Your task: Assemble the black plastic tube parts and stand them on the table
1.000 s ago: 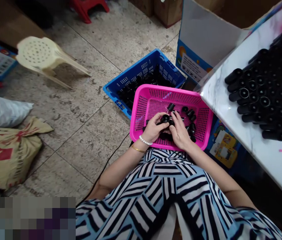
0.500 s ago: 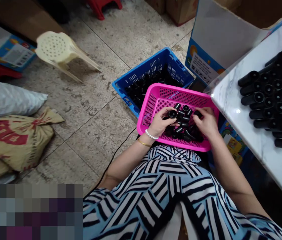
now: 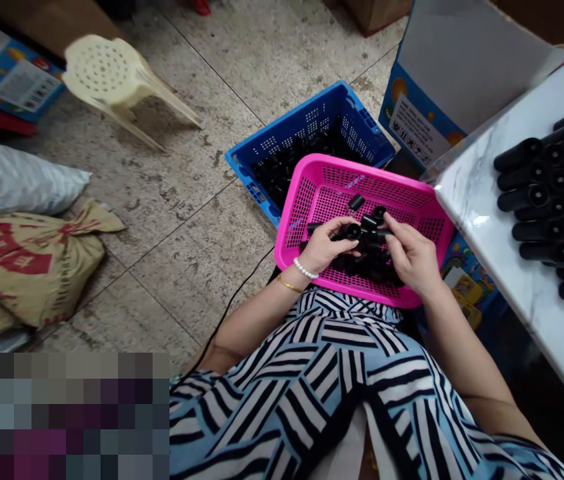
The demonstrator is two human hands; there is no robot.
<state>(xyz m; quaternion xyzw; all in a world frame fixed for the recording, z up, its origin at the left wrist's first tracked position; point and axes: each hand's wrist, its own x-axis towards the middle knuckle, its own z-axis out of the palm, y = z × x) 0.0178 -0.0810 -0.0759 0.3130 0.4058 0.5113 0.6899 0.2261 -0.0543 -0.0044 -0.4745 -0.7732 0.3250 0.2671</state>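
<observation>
A pink mesh basket (image 3: 288,220) rests at my lap, with short black plastic tubes (image 3: 357,201) lying loose in it. Over its left part, my left hand (image 3: 327,247) is closed around a black tube (image 3: 353,231) whose round open end faces up. On the other side, my right hand (image 3: 415,257) has its thumb and forefinger at another black tube (image 3: 378,235) near the basket's middle. The pile and the fingers partly hide how firmly that one is gripped.
Behind the basket, a blue crate (image 3: 282,130) holds many more black pieces. To the right, longer black tubes (image 3: 532,200) are stacked on a marble-patterned table (image 3: 492,247). A large carton (image 3: 442,73), a cream stool (image 3: 105,67) and a tied sack (image 3: 47,267) stand around.
My right hand has moved left and inward, from the basket's right side to the pieces near my left hand. The left hand still holds its tube. The view has shifted slightly.
</observation>
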